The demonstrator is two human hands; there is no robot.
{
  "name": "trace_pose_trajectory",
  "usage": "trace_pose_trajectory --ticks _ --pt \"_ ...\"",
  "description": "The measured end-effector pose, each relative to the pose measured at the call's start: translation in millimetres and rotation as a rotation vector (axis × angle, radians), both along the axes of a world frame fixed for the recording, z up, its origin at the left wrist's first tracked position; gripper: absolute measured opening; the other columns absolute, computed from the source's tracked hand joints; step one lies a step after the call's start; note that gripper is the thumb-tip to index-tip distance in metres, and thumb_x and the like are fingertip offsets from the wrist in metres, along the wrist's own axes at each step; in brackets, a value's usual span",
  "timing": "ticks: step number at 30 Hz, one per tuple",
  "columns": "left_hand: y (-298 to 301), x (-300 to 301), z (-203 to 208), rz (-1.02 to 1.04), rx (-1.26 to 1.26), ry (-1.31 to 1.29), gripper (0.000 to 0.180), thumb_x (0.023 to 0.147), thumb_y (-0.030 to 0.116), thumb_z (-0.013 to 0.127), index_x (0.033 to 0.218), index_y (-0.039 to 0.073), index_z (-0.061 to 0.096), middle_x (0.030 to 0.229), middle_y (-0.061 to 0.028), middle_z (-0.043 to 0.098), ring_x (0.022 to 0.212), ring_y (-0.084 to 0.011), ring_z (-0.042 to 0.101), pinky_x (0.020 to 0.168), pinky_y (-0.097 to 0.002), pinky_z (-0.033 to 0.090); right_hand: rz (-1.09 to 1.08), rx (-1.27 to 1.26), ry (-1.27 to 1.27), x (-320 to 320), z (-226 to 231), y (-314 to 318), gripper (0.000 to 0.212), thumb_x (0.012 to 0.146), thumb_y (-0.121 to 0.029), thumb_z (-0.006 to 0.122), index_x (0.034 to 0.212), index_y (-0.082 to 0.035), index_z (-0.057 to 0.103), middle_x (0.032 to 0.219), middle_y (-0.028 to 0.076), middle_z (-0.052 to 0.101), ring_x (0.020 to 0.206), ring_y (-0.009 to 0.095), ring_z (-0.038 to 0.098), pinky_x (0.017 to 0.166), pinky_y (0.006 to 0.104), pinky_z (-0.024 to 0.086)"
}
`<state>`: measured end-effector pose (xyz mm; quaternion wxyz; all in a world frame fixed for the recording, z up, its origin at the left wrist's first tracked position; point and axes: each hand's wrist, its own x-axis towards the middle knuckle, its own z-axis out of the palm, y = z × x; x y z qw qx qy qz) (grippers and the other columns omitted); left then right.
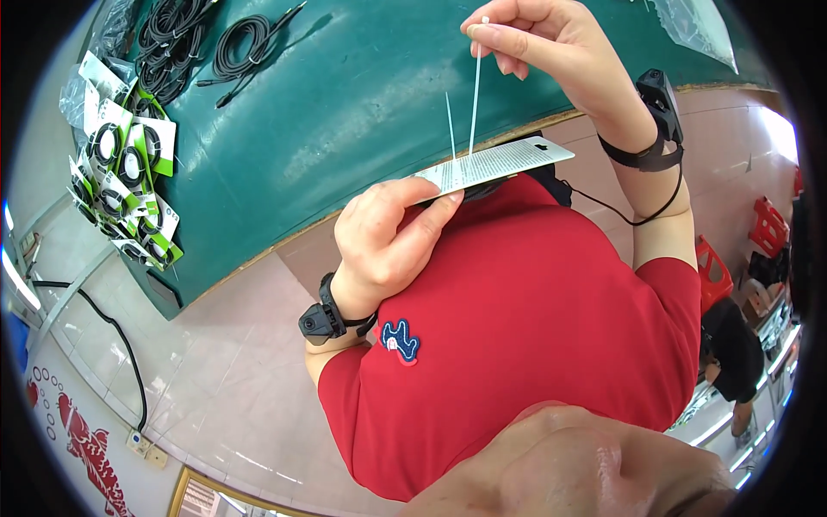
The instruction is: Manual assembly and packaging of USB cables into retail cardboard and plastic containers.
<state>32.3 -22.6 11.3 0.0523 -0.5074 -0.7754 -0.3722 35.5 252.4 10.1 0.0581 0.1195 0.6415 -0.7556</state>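
My left hand point(383, 228) grips the near-left end of a white printed card point(508, 161) with thumb and fingers. The card is tilted near the table's front edge, and a hang hole shows at its right end. A thin white cable tie point(475, 95) stands up from the card's face, its two ends apart. Between thumb and fingertips, my right hand point(543, 39) pinches the longer end, where the small square head is. Something black point(484, 191), partly hidden, shows under the card against the red shirt.
Carded black cables point(129, 168) with green-and-white cards are heaped at the table's left end. Loose black cable coils point(245, 52) lie at the back left of the green table point(345, 95). A clear plastic bag point(698, 30) rests at the back right. Red stools point(713, 274) stand at the right.
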Motion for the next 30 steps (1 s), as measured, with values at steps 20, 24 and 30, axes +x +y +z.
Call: trace_pose_trajectory --ticks 20,24,30 --pt "-8.7 2.6 -2.1 -0.088 0.018 0.044 0.026 0.067 0.007 0.08 0.093 0.007 0.08 0.091 -0.004 0.067 0.077 -0.0186 0.07 0.055 -0.0259 0.051 0.115 -0.089 -0.15 6.4 -28.8 -12.4 0.016 0.098 -0.012 0.073 0.106 0.001 0.072 0.09 0.003 0.073 0.072 0.005 0.061 0.064 0.0185 0.048" --pt "-8.5 1.9 2.4 -0.087 -0.006 -0.029 0.024 0.065 -0.002 0.088 0.085 0.006 0.078 0.09 -0.0076 0.069 0.072 -0.0207 0.07 0.057 -0.0302 0.056 0.125 -0.075 -0.176 6.5 -29.6 -14.3 0.017 0.098 -0.014 0.073 0.105 0.001 0.072 0.091 0.003 0.074 0.072 0.006 0.062 0.064 0.0186 0.048" --pt "-8.4 1.5 1.7 -0.09 0.012 -0.044 0.023 0.065 -0.001 0.088 0.084 0.006 0.078 0.089 -0.0076 0.07 0.072 -0.0208 0.071 0.057 -0.03 0.057 0.185 -0.061 -0.235 5.4 -40.8 -15.0 0.017 0.099 -0.016 0.07 0.105 0.0 0.072 0.09 0.005 0.074 0.07 0.006 0.061 0.062 0.0194 0.049"
